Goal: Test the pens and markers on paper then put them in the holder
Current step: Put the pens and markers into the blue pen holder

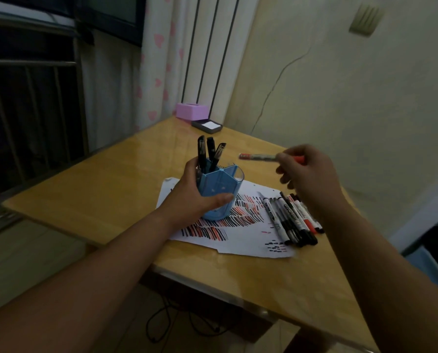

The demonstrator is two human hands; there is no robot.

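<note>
A dim wooden table meets a cracked cream wall and heart-patterned curtain.

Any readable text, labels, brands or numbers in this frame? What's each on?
Nothing reads with certainty.
On the loose markers: black print along the barrels, too blurred to read.
On the red marker in the right hand: barrel print, too blurred.
On the blue holder and the pink box: no text visible.
</note>
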